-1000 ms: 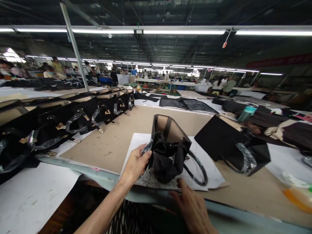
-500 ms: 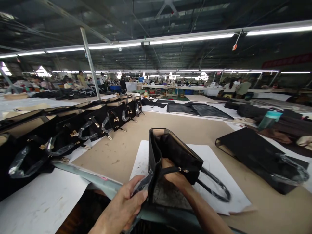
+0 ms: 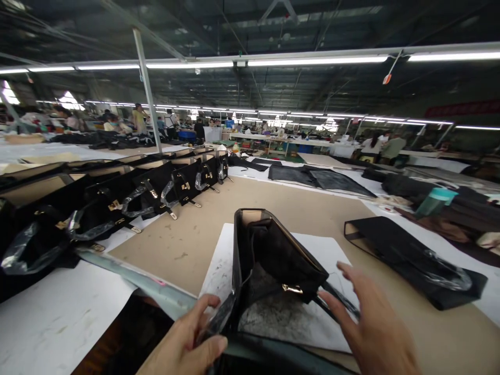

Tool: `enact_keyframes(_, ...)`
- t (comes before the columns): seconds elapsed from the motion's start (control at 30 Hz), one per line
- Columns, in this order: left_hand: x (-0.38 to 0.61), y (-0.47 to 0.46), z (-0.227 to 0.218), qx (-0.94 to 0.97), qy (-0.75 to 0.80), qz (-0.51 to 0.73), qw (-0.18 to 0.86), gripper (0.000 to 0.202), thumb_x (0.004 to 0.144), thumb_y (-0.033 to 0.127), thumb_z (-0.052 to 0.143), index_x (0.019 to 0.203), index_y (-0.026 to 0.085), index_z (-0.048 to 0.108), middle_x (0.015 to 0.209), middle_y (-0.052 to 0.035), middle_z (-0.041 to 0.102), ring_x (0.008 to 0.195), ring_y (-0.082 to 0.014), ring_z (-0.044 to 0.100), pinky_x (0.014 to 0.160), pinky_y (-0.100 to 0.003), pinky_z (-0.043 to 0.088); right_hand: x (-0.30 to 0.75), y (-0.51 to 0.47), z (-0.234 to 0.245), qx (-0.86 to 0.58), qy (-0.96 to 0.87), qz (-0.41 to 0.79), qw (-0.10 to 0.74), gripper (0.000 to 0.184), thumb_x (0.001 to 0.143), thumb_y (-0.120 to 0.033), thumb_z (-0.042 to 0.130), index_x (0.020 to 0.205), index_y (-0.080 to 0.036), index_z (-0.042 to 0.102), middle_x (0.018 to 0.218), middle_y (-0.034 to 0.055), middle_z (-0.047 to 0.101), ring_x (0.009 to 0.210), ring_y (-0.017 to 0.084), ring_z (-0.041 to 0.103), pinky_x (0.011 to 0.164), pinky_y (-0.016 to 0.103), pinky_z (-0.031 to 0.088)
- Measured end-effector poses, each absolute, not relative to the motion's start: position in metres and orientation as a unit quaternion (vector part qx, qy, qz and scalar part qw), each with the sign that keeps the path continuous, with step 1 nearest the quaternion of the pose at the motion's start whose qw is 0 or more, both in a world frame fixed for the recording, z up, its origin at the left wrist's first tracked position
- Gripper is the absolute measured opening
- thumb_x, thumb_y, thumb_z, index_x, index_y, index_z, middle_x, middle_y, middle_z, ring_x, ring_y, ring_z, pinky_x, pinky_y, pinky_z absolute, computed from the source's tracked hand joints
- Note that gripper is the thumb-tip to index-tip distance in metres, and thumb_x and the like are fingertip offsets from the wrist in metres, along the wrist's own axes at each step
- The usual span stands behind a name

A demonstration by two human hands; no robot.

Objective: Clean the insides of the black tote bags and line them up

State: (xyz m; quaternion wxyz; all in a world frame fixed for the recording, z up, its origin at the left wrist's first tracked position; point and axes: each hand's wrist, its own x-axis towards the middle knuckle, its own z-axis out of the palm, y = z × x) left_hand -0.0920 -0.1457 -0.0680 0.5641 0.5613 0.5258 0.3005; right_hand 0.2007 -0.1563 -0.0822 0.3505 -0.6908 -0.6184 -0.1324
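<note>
A black handbag [image 3: 287, 250] stands open at the table's front edge, its dark inside and tan lining showing. A gold clasp [image 3: 292, 288] is on a strap at its near side. My left hand [image 3: 187, 338] curls loosely around the plastic-wrapped handle [image 3: 223, 315] at the bag's left side; part of this handle is hidden by the fingers. At the right side, my right hand [image 3: 371, 317] is open, thumb and fingers spread beside the other wrapped handle [image 3: 344, 299]. The bag rests over a smudged white sheet [image 3: 318, 333].
Several black handbags [image 3: 156, 182] with wrapped handles line the table's left side. Another black bag [image 3: 406, 250] lies on its side at right, near a teal-lidded bottle [image 3: 435, 202]. Flat black panels [image 3: 312, 176] lie farther back. People work in the background.
My right hand has come out of the bag and moved to the right, fingers spread. My left hand has loosened and shifted slightly left and down. The bag's inside shows more.
</note>
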Motion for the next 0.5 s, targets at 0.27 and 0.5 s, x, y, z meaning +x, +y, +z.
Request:
enact_keyframes(0.27, -0.065, -0.121, -0.015, 0.778, 0.498, 0.365, 0.120, 0.036, 0.078, 0.035, 0.045, 0.112, 0.025, 0.040, 0.112, -0.0068, 0.047, 0.100, -0.0211, 0.045, 0.084, -0.033, 0.038, 0.182, -0.116, -0.057, -0.732, -0.610, 0.111, 0.283, 0.041, 0.070, -0.047, 0.050, 0.106, -0.025, 0.048, 0.101, 0.0045, 0.058, 0.086, 0.024, 0.055, 0.074, 0.035, 0.043)
enact_keyframes(0.5, 0.014, -0.048, 0.001, 0.892, 0.433, 0.121, -0.051, 0.042, 0.058, 0.021, 0.065, 0.095, 0.009, 0.048, 0.084, -0.0134, 0.056, 0.081, -0.0273, 0.052, 0.068, -0.038, 0.042, 0.180, -0.117, -0.048, -0.673, -0.668, 0.134, 0.287, 0.026, 0.075, -0.031, 0.042, 0.098, -0.026, 0.054, 0.097, 0.0003, 0.058, 0.088, 0.020, 0.053, 0.076, 0.030, 0.040)
